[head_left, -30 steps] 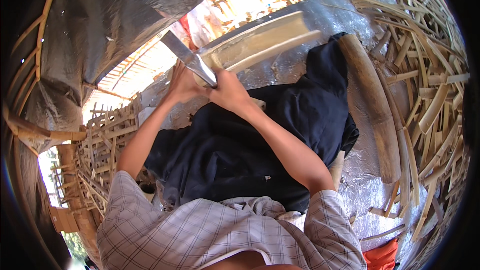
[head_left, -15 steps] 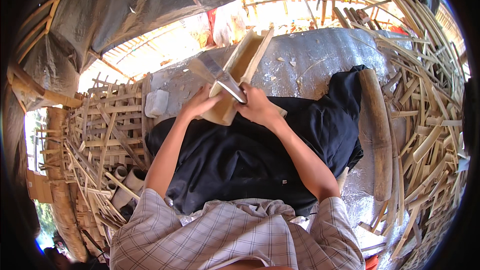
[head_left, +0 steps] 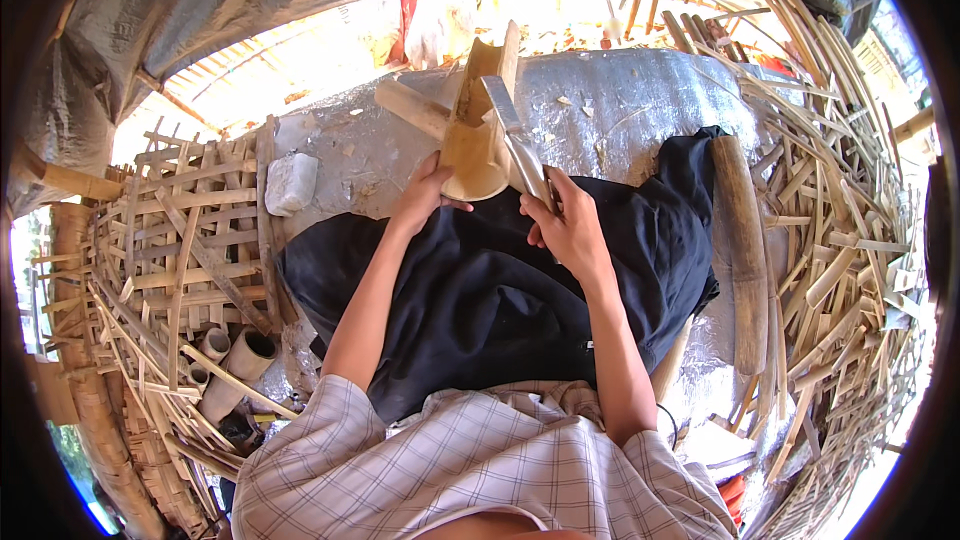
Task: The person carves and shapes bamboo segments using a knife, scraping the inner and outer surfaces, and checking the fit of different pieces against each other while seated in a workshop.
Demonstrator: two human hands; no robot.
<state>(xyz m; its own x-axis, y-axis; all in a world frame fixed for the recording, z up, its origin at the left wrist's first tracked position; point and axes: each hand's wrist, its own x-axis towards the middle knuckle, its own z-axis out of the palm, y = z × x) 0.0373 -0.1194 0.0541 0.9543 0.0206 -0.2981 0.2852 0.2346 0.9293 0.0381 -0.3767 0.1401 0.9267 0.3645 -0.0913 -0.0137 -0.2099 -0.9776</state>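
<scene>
A split length of bamboo (head_left: 470, 155) slants away from me above my lap, its hollow inner side facing up. The fingers of my left hand (head_left: 422, 202) are closed on its near left edge, with the thumb at the near rim. My right hand (head_left: 570, 225) is wrapped around a knife (head_left: 527, 162) with a long metal blade, just right of the bamboo. The blade points up and away and overlaps the bamboo's right wall; whether it touches cannot be told. The knife's handle is mostly hidden by my fingers.
Behind the split bamboo lies a round bamboo piece (head_left: 408, 106). Black cloth (head_left: 480, 310) covers my lap. A thick bamboo pole (head_left: 738, 260) and a heap of strips (head_left: 850, 240) lie to the right. At left are a woven lattice (head_left: 190, 230), a whitish block (head_left: 291, 184) and bamboo tubes (head_left: 240, 370).
My right hand has moved right and nearer, taking the knife from across the bamboo to its right side. My left hand now grips lower on the near edge, and the bamboo stands more upright.
</scene>
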